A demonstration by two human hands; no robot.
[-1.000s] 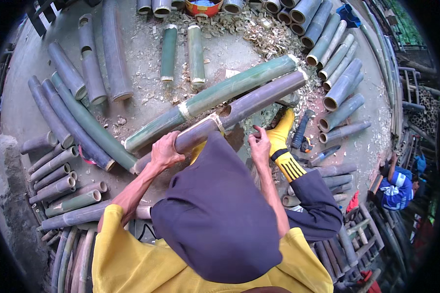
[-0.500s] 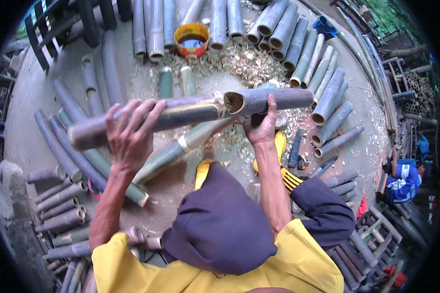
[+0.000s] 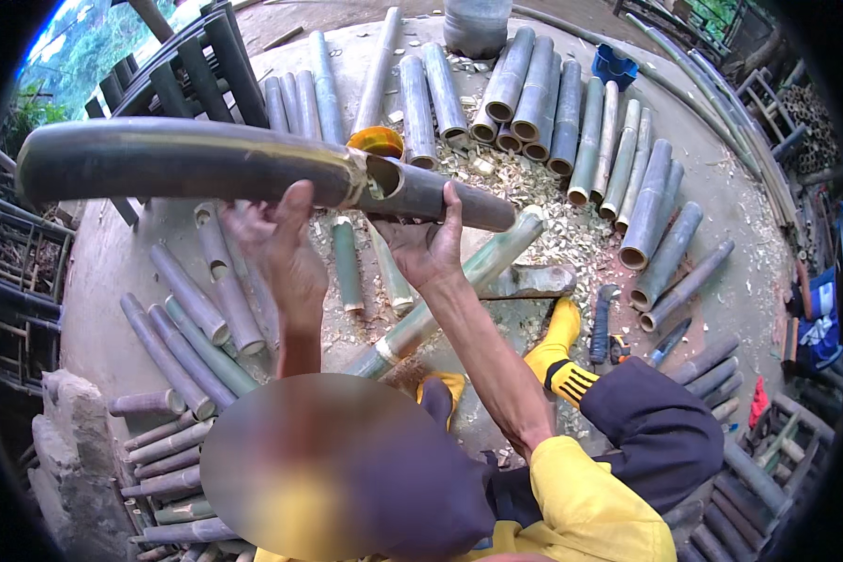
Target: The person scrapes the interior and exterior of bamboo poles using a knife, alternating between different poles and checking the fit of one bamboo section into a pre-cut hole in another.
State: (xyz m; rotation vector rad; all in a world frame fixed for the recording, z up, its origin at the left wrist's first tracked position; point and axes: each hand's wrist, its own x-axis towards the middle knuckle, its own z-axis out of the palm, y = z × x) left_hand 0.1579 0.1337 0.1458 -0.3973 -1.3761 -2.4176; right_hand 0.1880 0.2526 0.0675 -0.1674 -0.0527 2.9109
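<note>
Both hands up: left hand [image 3: 276, 248] and right hand [image 3: 421, 245] fingers clenched under the dark bamboo pole [image 3: 244, 169], lifted clear off the floor [image 3: 103, 272]. Notch cut near right fingers; green bamboo [image 3: 459, 290] below, apparently unworked.

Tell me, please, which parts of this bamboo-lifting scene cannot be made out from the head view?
- Left hand: the palm's hold under the raised bamboo pole is hidden by the pole.
- Right hand: its fingers wrap behind the pole, tips unseen.
- Pole's left end runs into the dark fisheye rim.
- Long bamboo on the ground: its lower end is covered by the dark blurred shape.
- Small tools beside the yellow boot: too small to identify.
</note>
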